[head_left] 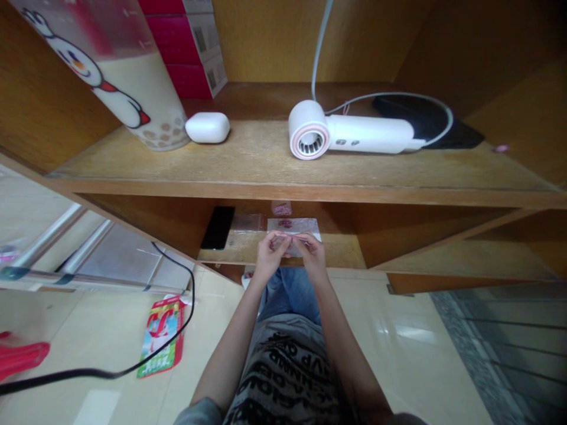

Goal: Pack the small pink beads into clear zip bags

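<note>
My left hand (269,255) and my right hand (312,254) meet over the front of the lower shelf (345,248), thumbs and fingertips pinched together. What they hold between them is too small to make out. Under and behind the fingers lies a white sheet (305,225), with a small pile of dark pink bits (286,224) on it. Just behind the sheet sits a clear packet of pink bits (282,208). A clear plastic bag (248,222) lies left of the sheet, beside a black phone (218,228).
The upper shelf (257,168) overhangs the lower one. It carries a drink cup (150,100), a white earbud case (208,127), pink boxes (186,47) and a corded white hair dryer (354,133). A black cable (172,336) crosses a colourful packet (162,333) at the left.
</note>
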`<state>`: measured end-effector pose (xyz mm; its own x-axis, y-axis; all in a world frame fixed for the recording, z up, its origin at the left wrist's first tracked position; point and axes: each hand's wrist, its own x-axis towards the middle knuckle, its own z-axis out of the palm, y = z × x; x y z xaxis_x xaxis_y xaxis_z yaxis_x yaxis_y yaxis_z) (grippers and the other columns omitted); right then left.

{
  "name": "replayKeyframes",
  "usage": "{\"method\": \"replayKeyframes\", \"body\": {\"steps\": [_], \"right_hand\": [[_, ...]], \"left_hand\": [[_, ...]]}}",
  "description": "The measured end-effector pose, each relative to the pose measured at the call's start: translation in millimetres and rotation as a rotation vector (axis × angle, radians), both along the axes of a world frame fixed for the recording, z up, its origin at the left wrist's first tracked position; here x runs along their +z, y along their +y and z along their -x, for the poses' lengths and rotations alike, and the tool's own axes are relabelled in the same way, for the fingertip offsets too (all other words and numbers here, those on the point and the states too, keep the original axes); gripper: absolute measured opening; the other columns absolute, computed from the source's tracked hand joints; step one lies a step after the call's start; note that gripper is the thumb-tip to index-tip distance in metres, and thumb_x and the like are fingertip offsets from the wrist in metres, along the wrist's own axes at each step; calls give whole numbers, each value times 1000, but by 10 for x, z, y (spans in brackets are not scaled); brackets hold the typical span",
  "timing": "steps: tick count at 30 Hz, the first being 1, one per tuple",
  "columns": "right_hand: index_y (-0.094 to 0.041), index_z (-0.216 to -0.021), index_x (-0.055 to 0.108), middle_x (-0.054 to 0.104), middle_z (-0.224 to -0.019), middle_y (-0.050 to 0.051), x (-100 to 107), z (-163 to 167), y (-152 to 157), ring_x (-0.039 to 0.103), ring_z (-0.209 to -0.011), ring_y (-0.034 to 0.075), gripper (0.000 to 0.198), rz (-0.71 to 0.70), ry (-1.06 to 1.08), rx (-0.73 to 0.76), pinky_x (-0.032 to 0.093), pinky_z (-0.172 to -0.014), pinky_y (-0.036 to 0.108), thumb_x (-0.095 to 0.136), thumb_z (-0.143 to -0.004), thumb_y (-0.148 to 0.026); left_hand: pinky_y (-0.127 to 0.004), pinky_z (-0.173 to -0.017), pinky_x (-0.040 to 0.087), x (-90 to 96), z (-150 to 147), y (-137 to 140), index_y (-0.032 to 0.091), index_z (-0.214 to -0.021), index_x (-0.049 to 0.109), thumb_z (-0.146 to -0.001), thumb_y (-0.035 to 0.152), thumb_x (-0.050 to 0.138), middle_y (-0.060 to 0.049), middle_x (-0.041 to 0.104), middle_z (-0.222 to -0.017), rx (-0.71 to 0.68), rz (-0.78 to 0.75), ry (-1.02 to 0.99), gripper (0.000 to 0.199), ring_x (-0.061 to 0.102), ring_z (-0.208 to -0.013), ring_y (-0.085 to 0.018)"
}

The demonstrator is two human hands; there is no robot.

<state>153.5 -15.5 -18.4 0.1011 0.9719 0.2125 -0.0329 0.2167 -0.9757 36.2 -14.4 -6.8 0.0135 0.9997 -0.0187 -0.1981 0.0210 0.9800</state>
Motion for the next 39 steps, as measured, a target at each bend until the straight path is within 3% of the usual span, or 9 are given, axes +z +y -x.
{"method": "replayKeyframes", "body": {"steps": [9, 16, 24, 30, 36, 39], "right_hand": [[-20, -73, 64, 58, -72, 2, -1, 39, -1, 53, -72, 16, 19, 14, -40, -27, 43, -65, 28, 58, -76, -38], [-22, -84, 69, 59, -76, 2, -33, 37, -4, 54, -75, 15, 22, -10, 4, 7, 42, -68, 28, 52, -82, -37], [-22, -87, 70, 59, -72, 2, -50, -51, 2, 53, -71, 15, 28, -8, -91, 10, 41, -67, 28, 48, -84, -40], [-24, -97, 66, 66, -98, 4, -120, -31, 14, 58, -90, 19, 27, 40, -64, 92, 44, -76, 32, 57, -78, -40], [-21, -83, 68, 68, -79, 2, -291, -69, 40, 60, -71, 16, 22, 94, -110, 111, 47, -67, 29, 60, -75, -40], [-20, -85, 67, 68, -74, 2, -393, -97, 209, 61, -67, 16, 24, 126, -6, 62, 48, -65, 30, 62, -72, -40]], "left_hand": [[-21, -44, 51, 3, -32, -10, 16, -79, 55, -68, 39, 66, 0, 60, -69, 68, 9, 20, 28, 57, -55, -10], [-21, -43, 51, -21, -17, -5, 16, -81, 56, -71, 42, 62, 0, 61, -69, 81, 16, 2, 28, 59, -58, -12], [-22, -48, 52, -29, 8, -21, 16, -80, 60, -75, 42, 59, -2, 65, -71, 71, -16, 31, 27, 63, -64, -15], [-20, -43, 50, -38, 11, 11, 17, -84, 58, -76, 43, 57, -2, 65, -73, 129, -27, 0, 27, 62, -61, -14], [-16, -35, 38, -138, 186, 156, 16, -92, 57, -79, 45, 52, -1, 62, -65, 210, -47, 132, 32, 51, -44, -8], [-16, -42, 40, -309, 340, 248, 16, -102, 56, -79, 44, 53, -4, 64, -78, 298, -75, 259, 36, 58, -61, -11]]}}
